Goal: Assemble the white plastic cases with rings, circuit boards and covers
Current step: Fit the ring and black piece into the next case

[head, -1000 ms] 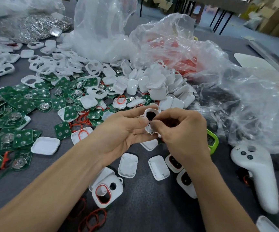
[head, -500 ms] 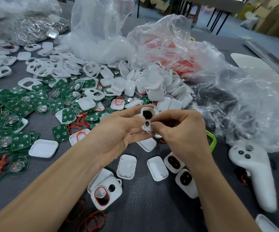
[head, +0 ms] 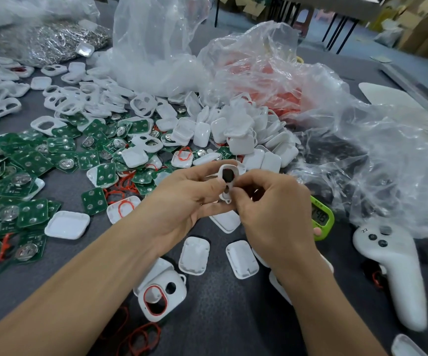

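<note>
I see the left hand [head: 182, 199] and right hand [head: 271, 209], fingers curled, both pinching one white case [head: 227, 176] above the bench's [head: 233, 317] middle, near the heap of covers [head: 236, 134].

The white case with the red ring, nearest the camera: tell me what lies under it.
A second white shell pokes out from under the ringed case at its upper left edge. The rest of that shell is covered.
</note>
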`<action>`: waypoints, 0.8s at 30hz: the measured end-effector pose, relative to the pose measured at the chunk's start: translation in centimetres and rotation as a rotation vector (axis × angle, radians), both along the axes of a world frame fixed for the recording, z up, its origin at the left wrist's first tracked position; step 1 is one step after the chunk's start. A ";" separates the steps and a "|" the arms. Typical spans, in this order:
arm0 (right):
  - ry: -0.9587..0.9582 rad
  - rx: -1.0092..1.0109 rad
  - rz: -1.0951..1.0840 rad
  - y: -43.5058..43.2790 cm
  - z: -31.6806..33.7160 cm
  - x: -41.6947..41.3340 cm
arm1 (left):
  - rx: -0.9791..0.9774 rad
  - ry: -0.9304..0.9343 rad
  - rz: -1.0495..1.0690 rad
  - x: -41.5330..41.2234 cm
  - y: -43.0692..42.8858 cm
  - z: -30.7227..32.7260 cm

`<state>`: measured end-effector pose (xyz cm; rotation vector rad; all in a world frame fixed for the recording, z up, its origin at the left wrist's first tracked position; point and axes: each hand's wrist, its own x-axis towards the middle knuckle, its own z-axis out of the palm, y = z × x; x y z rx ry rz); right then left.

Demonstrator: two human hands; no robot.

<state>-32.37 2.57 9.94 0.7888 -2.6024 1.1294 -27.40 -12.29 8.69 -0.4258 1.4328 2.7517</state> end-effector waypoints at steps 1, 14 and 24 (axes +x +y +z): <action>0.035 -0.024 -0.021 -0.1 0.0 0.1 | 0.002 -0.003 0.000 -0.1 0.0 0.0; -0.676 -0.603 0.116 0.7 1.0 -1.3 | 0.019 0.014 -0.023 0.0 -0.5 -0.3; -0.445 -0.315 -0.005 0.3 0.5 -0.7 | 0.016 0.032 -0.041 0.0 -0.3 -0.4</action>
